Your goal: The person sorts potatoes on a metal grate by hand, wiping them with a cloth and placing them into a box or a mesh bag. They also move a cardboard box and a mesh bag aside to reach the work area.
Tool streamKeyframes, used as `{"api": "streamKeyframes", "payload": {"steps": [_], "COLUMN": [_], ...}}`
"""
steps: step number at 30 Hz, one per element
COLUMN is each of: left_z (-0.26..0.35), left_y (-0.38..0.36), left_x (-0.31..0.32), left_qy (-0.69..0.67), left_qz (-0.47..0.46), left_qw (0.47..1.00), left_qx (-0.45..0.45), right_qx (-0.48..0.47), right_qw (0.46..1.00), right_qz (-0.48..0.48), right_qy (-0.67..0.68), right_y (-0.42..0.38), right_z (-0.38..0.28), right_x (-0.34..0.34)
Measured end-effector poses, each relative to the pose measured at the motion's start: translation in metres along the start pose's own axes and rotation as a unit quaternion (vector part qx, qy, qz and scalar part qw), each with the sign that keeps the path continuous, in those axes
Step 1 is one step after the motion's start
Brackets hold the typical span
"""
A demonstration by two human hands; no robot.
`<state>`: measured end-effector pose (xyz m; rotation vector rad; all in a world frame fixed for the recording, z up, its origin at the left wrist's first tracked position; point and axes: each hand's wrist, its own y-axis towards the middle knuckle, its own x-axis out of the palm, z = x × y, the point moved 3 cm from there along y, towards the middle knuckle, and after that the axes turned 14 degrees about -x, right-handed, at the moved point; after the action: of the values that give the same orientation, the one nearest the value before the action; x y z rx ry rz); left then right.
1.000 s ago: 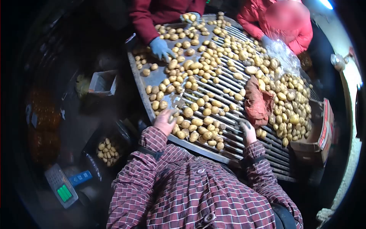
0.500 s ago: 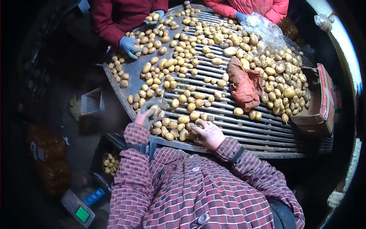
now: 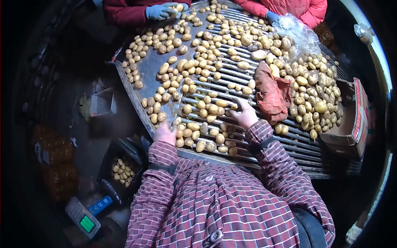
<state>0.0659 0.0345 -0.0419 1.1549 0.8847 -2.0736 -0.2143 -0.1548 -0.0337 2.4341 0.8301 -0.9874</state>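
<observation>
Many potatoes [image 3: 213, 109] lie over a slatted metal sorting table [image 3: 144, 118]. At the table's near left edge is my left hand [image 3: 165, 133], its partly visible fingers stretched out beside the nearest potatoes; I make out nothing held in it. My right hand [image 3: 247, 115] is over the bars with fingers apart and no potato in its grasp, at the right side of a small group of potatoes. Between my two hands, several potatoes [image 3: 201, 145] rest along the near edge.
A reddish cloth sack [image 3: 271, 93] and a cardboard box [image 3: 351, 124] are on the right, by a large potato heap [image 3: 314, 91]. Across the table, one person's gloved hand [image 3: 161, 11] holds potatoes; another person's pink sleeve [image 3: 312, 14] is near clear plastic [image 3: 295, 31]. Lower left: a potato-filled black bag [image 3: 123, 171], a scale [image 3: 82, 217].
My left hand has lowered and no longer shows the potato it held. My right hand has moved right and farther up the table. The co-worker's gloved hands have come together.
</observation>
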Motion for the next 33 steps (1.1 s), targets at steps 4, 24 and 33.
{"api": "streamKeyframes", "payload": {"steps": [4,24,33], "left_z": [-0.022,-0.003,-0.023], "left_y": [0.018,-0.03,-0.004], "left_x": [-0.015,0.001,0.026], "left_qy": [-0.168,0.011,-0.016], "left_qz": [-0.024,-0.04,-0.045], "left_qw": [0.985,0.999,0.998], "left_qx": [-0.028,0.026,0.039], "right_qx": [-0.004,-0.034,0.039], "right_qw": [0.999,0.925,0.971], "right_qz": [-0.038,-0.318,-0.137], "right_qy": [0.027,0.206,0.195], "right_y": [-0.032,-0.039,-0.017], "right_z": [-0.012,-0.075,-0.021], "right_x": [-0.012,0.048,0.008]}}
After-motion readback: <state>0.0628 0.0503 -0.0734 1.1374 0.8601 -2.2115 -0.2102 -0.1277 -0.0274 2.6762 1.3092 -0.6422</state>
